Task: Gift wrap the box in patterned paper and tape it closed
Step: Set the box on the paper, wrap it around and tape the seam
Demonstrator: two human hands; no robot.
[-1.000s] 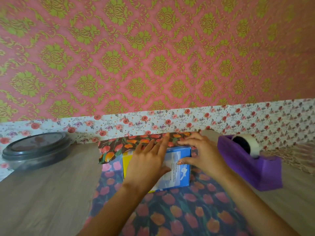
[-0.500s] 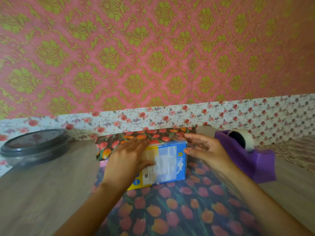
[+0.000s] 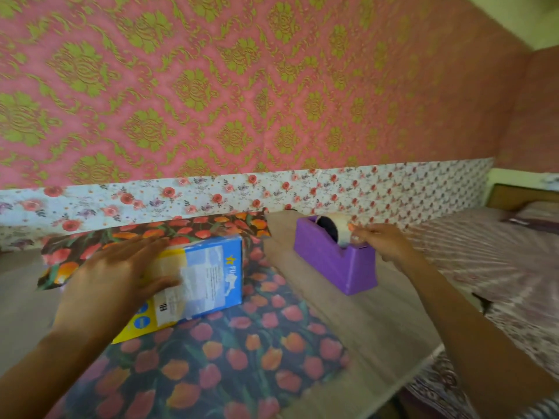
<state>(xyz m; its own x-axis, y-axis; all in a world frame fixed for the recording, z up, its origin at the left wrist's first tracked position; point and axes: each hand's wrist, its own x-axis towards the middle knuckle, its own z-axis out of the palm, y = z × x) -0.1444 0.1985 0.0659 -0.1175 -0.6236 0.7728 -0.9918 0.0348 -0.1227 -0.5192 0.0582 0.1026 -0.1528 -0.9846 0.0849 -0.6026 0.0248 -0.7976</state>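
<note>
A blue and yellow box lies on a sheet of dark tulip-patterned paper spread over the wooden table. The paper's far edge stands folded up behind the box. My left hand rests flat on the box's left part, fingers straight, pressing it down. Off to the right, my right hand reaches the purple tape dispenser, its fingertips pinching the tape end at the roll.
The wooden table ends at a right-hand edge near a bed with a striped cover. A floral-papered wall rises directly behind the table. The camera has swung right, so the table's left part is out of view.
My right hand left the box and moved right to the tape dispenser. My left hand slid left on the box and stays flat on it. The view turned to the right.
</note>
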